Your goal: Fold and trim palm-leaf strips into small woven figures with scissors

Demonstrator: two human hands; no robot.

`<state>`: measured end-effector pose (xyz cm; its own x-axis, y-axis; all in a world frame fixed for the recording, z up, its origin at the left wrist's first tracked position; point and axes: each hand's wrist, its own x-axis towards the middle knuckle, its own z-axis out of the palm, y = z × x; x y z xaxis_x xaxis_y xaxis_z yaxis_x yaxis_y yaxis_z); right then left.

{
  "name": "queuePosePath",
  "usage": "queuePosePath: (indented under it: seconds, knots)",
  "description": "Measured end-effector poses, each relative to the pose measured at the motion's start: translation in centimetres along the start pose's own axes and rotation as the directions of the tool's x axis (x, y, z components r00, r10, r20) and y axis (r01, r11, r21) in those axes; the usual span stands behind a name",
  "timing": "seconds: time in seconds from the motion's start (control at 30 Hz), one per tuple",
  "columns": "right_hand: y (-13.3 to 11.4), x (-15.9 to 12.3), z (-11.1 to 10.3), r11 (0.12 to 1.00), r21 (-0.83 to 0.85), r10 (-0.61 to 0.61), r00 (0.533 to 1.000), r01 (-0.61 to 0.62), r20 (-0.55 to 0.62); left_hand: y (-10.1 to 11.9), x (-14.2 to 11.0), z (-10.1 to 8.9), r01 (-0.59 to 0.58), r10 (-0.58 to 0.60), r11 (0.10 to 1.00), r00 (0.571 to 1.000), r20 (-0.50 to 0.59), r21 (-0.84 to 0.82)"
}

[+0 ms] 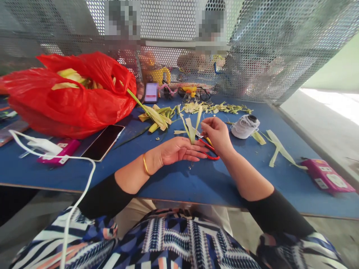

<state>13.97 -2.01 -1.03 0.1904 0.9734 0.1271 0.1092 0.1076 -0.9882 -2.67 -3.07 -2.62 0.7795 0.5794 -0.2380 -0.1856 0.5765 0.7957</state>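
Observation:
My left hand point(181, 150) lies palm up near the middle of the blue table point(179, 179), fingers stretched out, with a few pale green leaf strips point(192, 129) standing up from between its fingers. My right hand point(217, 135) is closed just right of it, pinching the strips near their tips. Red-handled scissors point(209, 151) lie on the table under and between both hands. A gold bangle sits on my left wrist.
A red plastic bag point(70, 93) of leaves fills the left. A black phone point(103, 142), a pink box point(57, 153) and a white cable point(84, 175) lie beside it. Loose leaves point(157, 116), a white thread spool point(245, 127) and another pink box point(327, 176) lie around. A perforated metal screen point(252, 48) stands behind, people beyond it.

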Motion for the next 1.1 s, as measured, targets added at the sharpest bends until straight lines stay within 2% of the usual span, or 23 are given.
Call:
queuePosePath:
  seconds: [0.07, 0.13, 0.23, 0.33, 0.43, 0.53, 0.63, 0.73, 0.8, 0.83, 0.93, 1.03, 1.1]
  knots:
    - [-0.1, -0.1, -0.1, 0.984, -0.113, -0.138, 0.99, 0.136, -0.013, 0.0, 0.0, 0.1, -0.008, 0.009, 1.0, 0.999, -0.04, 0.019]
    - [-0.1, -0.3, -0.1, 0.956, -0.228, -0.175, 0.982, 0.187, 0.069, 0.0, -0.1, 0.2, -0.016, 0.019, 0.998, 0.997, -0.072, 0.054]
    - [0.1, -0.8, 0.0, 0.949, -0.309, 0.016, 0.967, 0.066, 0.253, -0.1, -0.2, 0.5, -0.012, 0.025, 0.992, 0.995, -0.1, 0.122]
    - [0.3, -1.1, 0.1, 0.973, -0.201, 0.183, 0.909, -0.113, 0.375, -0.2, -0.2, 0.6, 0.007, 0.011, 0.986, 0.994, -0.109, 0.164]
    - [0.2, -1.1, 0.3, 0.984, -0.063, 0.181, 0.937, -0.169, 0.299, -0.3, 0.1, 0.1, 0.001, 0.011, 0.991, 0.996, -0.089, 0.132]
    - [0.1, -1.0, 0.5, 0.992, 0.009, 0.124, 0.975, -0.128, 0.185, -0.2, 0.5, -0.7, 0.022, -0.022, 1.0, 0.999, -0.027, 0.001]
    - [0.1, -1.0, 0.6, 0.999, 0.037, -0.003, 0.99, -0.002, 0.143, 0.2, 0.7, -1.3, 0.053, -0.052, 0.992, 0.999, 0.012, -0.114]
    - [0.1, -1.4, 0.6, 0.968, -0.057, -0.234, 0.964, 0.243, 0.128, 0.6, 0.6, -1.2, 0.041, -0.049, 0.986, 0.998, -0.044, -0.16]
    - [0.2, -1.7, 0.5, 0.876, -0.174, -0.423, 0.891, 0.449, 0.167, 0.8, 0.3, -0.8, 0.009, -0.034, 0.983, 0.991, -0.131, -0.185]
    - [0.2, -1.9, 0.4, 0.803, -0.225, -0.511, 0.832, 0.552, 0.217, 1.0, 0.2, -0.6, -0.015, -0.024, 0.979, 0.982, -0.185, -0.204]
    - [0.2, -2.1, 0.0, 0.499, -0.309, -0.696, 0.587, 0.81, 0.414, 1.5, -0.2, 0.0, -0.077, -0.01, 0.961, 0.949, -0.316, -0.264]
    - [0.2, -2.3, -0.1, 0.177, -0.34, -0.753, 0.35, 0.923, 0.558, 2.0, -0.4, 0.0, -0.094, -0.015, 0.953, 0.935, -0.353, -0.288]
    - [0.0, -2.5, -0.1, 0.011, -0.336, -0.729, 0.238, 0.942, 0.642, 2.2, -0.4, -0.2, -0.1, -0.008, 0.954, 0.934, -0.358, -0.282]
